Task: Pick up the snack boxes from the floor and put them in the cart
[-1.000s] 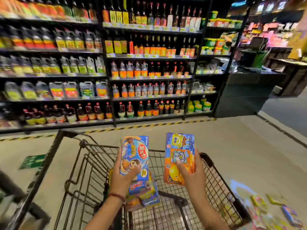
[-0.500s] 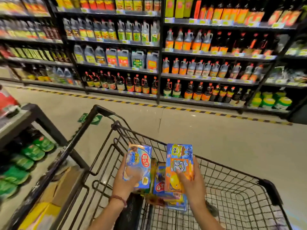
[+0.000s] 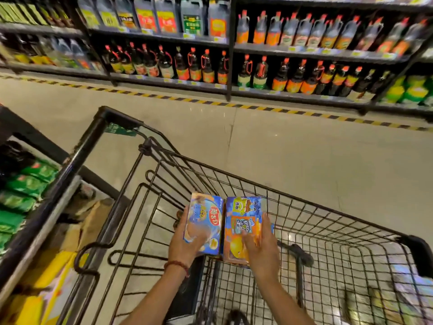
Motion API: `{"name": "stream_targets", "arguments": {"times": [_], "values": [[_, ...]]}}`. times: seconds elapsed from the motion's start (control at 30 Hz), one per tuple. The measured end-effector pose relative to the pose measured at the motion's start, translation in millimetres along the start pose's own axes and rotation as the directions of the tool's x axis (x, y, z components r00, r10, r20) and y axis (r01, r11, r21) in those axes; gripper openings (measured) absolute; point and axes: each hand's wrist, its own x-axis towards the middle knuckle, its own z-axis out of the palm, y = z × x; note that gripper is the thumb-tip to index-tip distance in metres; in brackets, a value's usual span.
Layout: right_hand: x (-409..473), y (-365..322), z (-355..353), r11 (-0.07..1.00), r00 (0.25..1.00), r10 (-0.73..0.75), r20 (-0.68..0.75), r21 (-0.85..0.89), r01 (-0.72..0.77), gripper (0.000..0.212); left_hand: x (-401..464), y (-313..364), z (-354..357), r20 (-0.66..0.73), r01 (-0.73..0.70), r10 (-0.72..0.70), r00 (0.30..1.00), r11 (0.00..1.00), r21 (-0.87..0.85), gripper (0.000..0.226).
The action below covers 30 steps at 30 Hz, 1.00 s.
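Lowering step: both boxes go down into the cart (image 3: 304, 195) together; best, I judge, to sink them past the wire rim and let go only near the mesh floor, so that they land flat and do not tumble.
Left hand (image 3: 187, 245): curled round the lower end of the blue snack box (image 3: 206, 221), thumb across its face, fingers behind; a bead bracelet (image 3: 177, 266) sits on the wrist.
Blue snack box: held upright over the basket, its long edge touching the orange box.
Orange snack box (image 3: 243, 221): upright beside it, within the basket's outline, not yet resting on anything I can see.
Right hand (image 3: 262, 249): clamped on the orange box, thumb on the printed face, fingers wrapped along its right side.
Advice: keep the two apart as they drop, and release one at a time.
Hidden: the boxes' undersides and whatever lies under them in the basket are covered by the boxes and hands.
Hard to make out: the print on both boxes is blurred; the bright patch at the basket's right end (image 3: 403, 292) is smeared, so I cannot tell what it is.
Cut off: no floor boxes show here, so how many remain cannot be judged.
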Motion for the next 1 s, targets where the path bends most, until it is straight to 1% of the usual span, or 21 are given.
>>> {"name": "stream_targets", "arguments": {"times": [0.1,0.2,0.3,0.37,0.47,0.57,0.63,0.7,0.73,0.8,0.83,0.9,0.97,1.0], "values": [[4.2,2.4,5.2,0.996,0.999,-0.029,-0.019,-0.089,0.027,0.067,6.5,-8.5,5.3,0.004,-0.01,0.009,1.0,0.997,0.078,0.068],[5.8,3.1,10.0,0.991,0.998,-0.039,-0.043,-0.131,0.033,0.069,6.4,-8.7,10.6,-0.029,-0.051,0.059,0.998,0.973,0.226,0.065],[6.1,5.0,11.5,0.989,0.992,-0.052,-0.113,-0.146,0.035,0.07,7.4,-13.1,13.7,-0.063,-0.061,0.088,0.994,0.936,0.348,0.062],[6.8,5.5,10.3,0.989,0.991,-0.062,-0.119,-0.139,0.045,0.07,5.2,-14.9,14.8,-0.077,-0.08,0.129,0.989,0.888,0.453,0.062],[7.4,-0.3,6.2,0.994,0.997,-0.051,-0.066,-0.103,0.044,0.07,-3.8,-10.4,16.0,-0.08,-0.117,0.196,0.977,0.815,0.567,0.053],[4.2,-13.0,-5.0,0.985,0.989,-0.124,-0.077,-0.129,0.113,0.067,-14.5,3.9,14.7,-0.041,-0.15,0.243,0.969,0.716,0.682,0.055],[-0.1,-26.3,-19.9,0.974,0.982,-0.163,-0.098,-0.173,0.145,0.064,-20.1,23.2,14.7,0.025,-0.228,0.311,0.95,0.635,0.738,0.058],[-5.0,-39.8,-41.2,0.936,0.952,-0.276,-0.13,-0.262,0.235,0.059,-25.2,52.7,18.0,0.126,-0.339,0.387,0.913,0.551,0.763,0.056],[-6.9,-44.7,-53.3,0.908,0.932,-0.334,-0.143,-0.314,0.278,0.057,-27.6,69.7,21.2,0.187,-0.395,0.421,0.888,0.486,0.78,0.056],[-10.7,-53.5,-79.7,0.838,0.889,-0.427,-0.164,-0.441,0.321,0.057,-35.0,105.6,30.0,0.331,-0.505,0.481,0.812,0.293,0.812,0.057],[-14.4,-58.6,-94.6,0.798,0.868,-0.465,-0.175,-0.507,0.326,0.056,-40.5,123.5,36.4,0.403,-0.546,0.49,0.773,0.19,0.816,0.058],[-23.7,-70.5,-128.2,0.729,0.836,-0.51,-0.202,-0.617,0.295,0.055,-54.1,155.6,52.9,0.529,-0.615,0.493,0.691,0.015,0.788,0.059],[-37.5,-82.0,-163.4,0.674,0.823,-0.518,-0.233,-0.703,0.225,0.054,-74.2,183.5,74.0,0.62,-0.659,0.499,0.606,-0.121,0.742,0.059],[-46.1,-86.5,-180.7,0.644,0.804,-0.534,-0.261,-0.742,0.188,0.052,-86.1,195.1,85.1,0.648,-0.671,0.503,0.572,-0.167,0.722,0.059]]}}
